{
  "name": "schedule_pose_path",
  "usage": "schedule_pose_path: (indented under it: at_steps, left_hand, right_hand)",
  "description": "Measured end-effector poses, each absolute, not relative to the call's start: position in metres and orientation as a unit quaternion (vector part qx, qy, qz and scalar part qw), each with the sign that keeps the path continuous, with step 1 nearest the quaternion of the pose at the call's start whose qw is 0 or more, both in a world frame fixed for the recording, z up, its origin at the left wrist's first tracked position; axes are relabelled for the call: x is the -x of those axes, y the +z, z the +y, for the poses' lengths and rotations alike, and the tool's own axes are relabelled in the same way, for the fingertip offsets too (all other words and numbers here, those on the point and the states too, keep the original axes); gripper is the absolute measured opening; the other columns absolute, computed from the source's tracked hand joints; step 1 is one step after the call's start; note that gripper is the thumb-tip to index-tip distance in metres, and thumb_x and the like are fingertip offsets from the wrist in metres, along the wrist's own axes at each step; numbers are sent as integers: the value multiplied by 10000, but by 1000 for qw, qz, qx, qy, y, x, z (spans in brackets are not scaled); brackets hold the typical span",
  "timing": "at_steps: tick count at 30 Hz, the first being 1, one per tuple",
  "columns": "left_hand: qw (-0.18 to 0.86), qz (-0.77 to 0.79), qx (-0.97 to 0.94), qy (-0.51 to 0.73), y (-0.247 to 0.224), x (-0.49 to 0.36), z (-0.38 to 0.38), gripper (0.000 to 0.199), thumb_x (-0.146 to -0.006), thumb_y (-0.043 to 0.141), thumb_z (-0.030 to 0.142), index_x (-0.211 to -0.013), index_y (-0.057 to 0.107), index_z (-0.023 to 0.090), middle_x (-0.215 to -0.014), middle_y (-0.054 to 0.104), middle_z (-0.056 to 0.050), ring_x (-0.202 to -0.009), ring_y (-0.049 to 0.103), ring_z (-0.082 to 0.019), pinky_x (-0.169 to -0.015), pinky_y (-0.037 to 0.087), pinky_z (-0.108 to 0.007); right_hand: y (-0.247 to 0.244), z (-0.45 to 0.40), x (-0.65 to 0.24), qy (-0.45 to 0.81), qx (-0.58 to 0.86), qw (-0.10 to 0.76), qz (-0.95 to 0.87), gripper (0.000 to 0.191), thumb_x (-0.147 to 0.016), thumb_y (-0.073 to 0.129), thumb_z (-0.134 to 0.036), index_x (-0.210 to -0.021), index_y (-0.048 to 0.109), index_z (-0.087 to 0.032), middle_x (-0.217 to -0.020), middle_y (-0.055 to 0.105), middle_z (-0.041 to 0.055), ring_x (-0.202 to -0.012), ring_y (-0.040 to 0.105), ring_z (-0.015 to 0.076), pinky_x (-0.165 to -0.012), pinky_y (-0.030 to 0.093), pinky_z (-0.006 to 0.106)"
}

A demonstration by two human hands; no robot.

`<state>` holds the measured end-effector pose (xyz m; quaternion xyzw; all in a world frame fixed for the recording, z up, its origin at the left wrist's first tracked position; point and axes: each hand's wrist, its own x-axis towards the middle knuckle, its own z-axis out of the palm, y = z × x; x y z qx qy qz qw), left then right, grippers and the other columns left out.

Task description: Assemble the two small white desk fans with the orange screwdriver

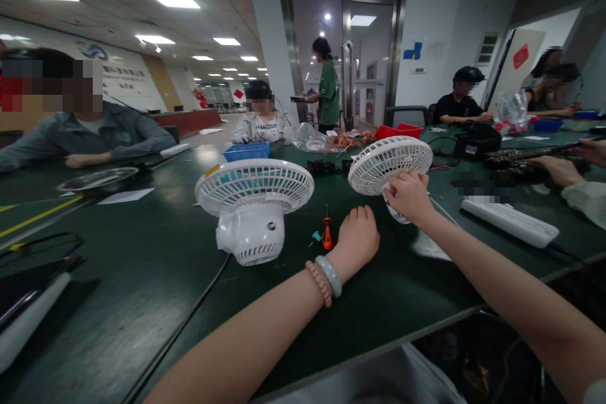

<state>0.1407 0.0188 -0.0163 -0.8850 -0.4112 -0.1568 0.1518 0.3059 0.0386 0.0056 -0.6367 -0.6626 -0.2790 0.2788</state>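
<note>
My right hand (408,194) is closed on the back of a white fan (391,161), whose round grille tilts up and away. My left hand (358,233), with two bracelets at the wrist, rests on the green table (369,322) with its fingers curled down; what lies under them, if anything, is hidden. Just left of it lie an orange screwdriver (327,233) and a small teal piece (315,237). Farther left another white fan (253,214) stands with its grille upward, a dark cable running from its base toward the front edge.
A white power strip (511,221) lies at the right. Behind the fans are a blue bin (247,151), a red bin (400,131) and copper-coloured wires (348,141). Several people sit around the table, one with hands (561,170) near the right edge. A person stands by the door.
</note>
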Motion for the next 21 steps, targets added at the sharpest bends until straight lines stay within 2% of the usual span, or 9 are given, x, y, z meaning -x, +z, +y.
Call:
schedule_pose_path:
  at_steps: [4, 7, 11, 15, 21]
  left_hand:
    - [101, -470, 864, -151, -22, -154, 36, 466, -775, 512, 302, -1173, 415, 79, -995, 579, -146, -906, 552, -258, -717, 467, -346]
    - [109, -470, 864, -142, -22, -156, 46, 368, -780, 517, 295, -1090, 469, 102, -967, 588, -131, -918, 543, -267, -719, 463, -363]
    - [109, -455, 874, -128, -20, -153, 51, 208, -828, 436, 240, -985, 519, 132, -955, 590, -115, -928, 528, -247, -731, 453, -362]
    - [101, -439, 882, -136, -21, -149, 52, 201, -847, 379, 203, -985, 523, 172, -931, 593, -80, -883, 530, -215, -718, 447, -337]
    - [91, -426, 882, -177, -21, -150, 50, 188, -819, 423, 254, -951, 537, 182, -908, 592, -78, -866, 537, -207, -731, 435, -331]
  right_hand:
    - [5, 41, -306, -278, 634, 286, -662, 179, -751, 498, -286, -624, 544, -169, -777, 590, 56, -861, 433, 219, -701, 187, 349]
    - [6, 43, -306, -273, 631, 286, -667, 191, -754, 498, -289, -610, 545, -172, -747, 591, 50, -852, 435, 215, -698, 183, 343]
    - [8, 43, -306, -262, 632, 296, -667, 220, -759, 495, -295, -584, 542, -171, -722, 596, 48, -830, 438, 206, -694, 180, 339]
    - [8, 42, -306, -256, 631, 304, -666, 233, -759, 492, -300, -572, 542, -169, -713, 601, 44, -824, 446, 202, -694, 180, 338]
    - [9, 44, -309, -237, 633, 307, -670, 239, -754, 489, -306, -565, 544, -170, -700, 604, 43, -820, 461, 203, -678, 185, 330]
